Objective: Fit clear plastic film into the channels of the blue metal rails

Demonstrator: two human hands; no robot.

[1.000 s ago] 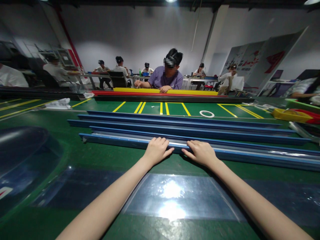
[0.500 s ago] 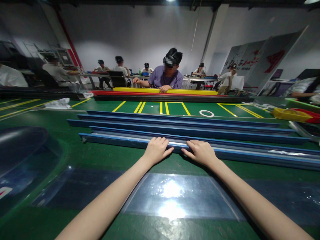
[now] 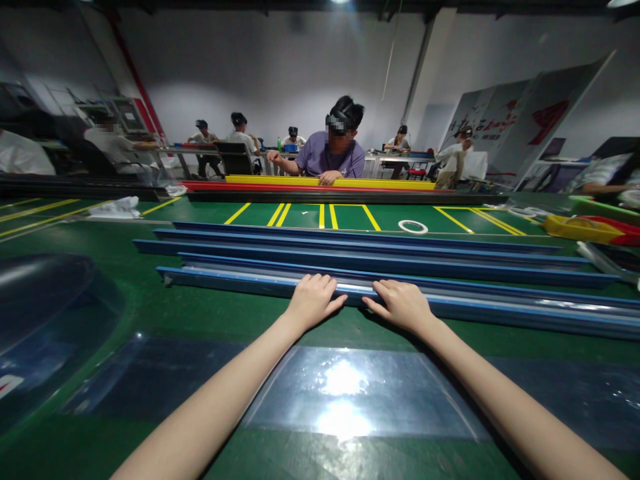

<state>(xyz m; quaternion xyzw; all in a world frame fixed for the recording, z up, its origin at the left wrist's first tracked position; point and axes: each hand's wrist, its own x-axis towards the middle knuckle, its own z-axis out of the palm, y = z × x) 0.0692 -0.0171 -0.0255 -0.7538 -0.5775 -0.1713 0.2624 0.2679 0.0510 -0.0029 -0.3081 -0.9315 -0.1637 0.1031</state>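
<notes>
So both your hands are on the same piece: your left hand (image 3: 314, 300) and right hand (image 3: 400, 303) rest on the near edge of a long, glossy blue channel-shaped profile (image 3: 355, 291), with a short bit of it showing between them. It lies across the green tabletop (image 3: 235, 320) in front of you, left end in view, right end running out past the side. Fingers on each hand sit close together over the near rim, thumbs angled off toward each other on your side. Your fingertips drop out of sight, so I can't tell if you're actually pinching the wall or just resting on it.

Handling-wise, my guess is thin plastic or coated metal: light for its length, pretty stiff, though the walls might flex a bit if squeezed. That shine says slippery and easy to scuff. With your hands this close together I'd expect the long ends to swing or dip if you lifted, so a wider hold, fingers under the base and thumbs on the near wall, looks safer to me.

Watch your elbow room too: more long blue profiles (image 3: 280, 256) lie just beyond on the far side, and a clear, shiny flat sheet (image 3: 380, 380) lies on the near side between your forearms.
</notes>
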